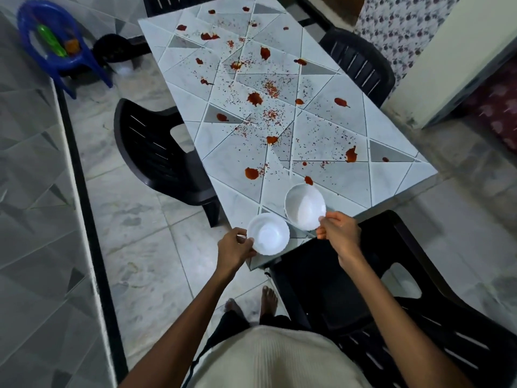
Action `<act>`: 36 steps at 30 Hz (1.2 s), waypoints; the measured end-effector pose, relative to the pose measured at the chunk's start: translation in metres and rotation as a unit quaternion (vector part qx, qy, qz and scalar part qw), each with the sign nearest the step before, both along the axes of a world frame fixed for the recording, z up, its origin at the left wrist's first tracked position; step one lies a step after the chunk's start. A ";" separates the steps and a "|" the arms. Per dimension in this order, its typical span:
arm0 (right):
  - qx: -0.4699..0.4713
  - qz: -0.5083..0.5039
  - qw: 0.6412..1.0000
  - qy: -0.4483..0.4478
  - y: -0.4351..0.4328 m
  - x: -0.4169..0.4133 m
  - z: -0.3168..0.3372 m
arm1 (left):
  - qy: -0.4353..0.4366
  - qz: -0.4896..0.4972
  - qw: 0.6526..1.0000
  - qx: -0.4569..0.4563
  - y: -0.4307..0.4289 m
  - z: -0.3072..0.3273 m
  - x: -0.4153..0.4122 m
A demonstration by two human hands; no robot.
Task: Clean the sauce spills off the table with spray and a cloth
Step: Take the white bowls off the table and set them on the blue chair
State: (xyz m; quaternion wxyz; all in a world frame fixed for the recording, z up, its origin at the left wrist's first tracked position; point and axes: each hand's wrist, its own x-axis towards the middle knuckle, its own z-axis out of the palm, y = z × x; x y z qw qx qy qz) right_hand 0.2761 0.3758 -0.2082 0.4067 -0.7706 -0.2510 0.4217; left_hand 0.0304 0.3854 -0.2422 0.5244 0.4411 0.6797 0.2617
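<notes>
Tiled table (330,130), pale with grey triangles: red sauce spills (255,98) and fine red specks scattered from far end to near end. At the near edge, left hand (235,249) grips the rim of a white bowl (268,234) at the near left corner. Right hand (339,228) pinches the rim of a second white bowl (305,206), just beside the first. Both bowls look empty. Black chairs (159,152) stand around the table. A blue chair (58,46) stands on the floor, far left.

Glossy tiled table (335,177), wet red sauce spills (254,98), smooth white bowls (268,233), black plastic chairs (156,152)
</notes>
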 end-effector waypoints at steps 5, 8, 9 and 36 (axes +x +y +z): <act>-0.034 0.129 0.991 0.005 -0.007 -0.033 -0.015 | -0.054 0.009 0.998 -0.024 0.003 -0.005 -0.005; -0.058 0.160 0.984 -0.050 -0.004 -0.044 -0.030 | -0.073 0.014 0.997 -0.035 0.004 -0.006 -0.007; -0.062 0.168 0.981 -0.079 -0.003 -0.046 -0.033 | -0.078 0.015 0.996 -0.037 0.004 -0.006 -0.007; -0.001 0.211 0.972 -0.102 0.024 -0.092 -0.007 | 0.053 -0.013 0.994 0.098 0.017 0.013 -0.046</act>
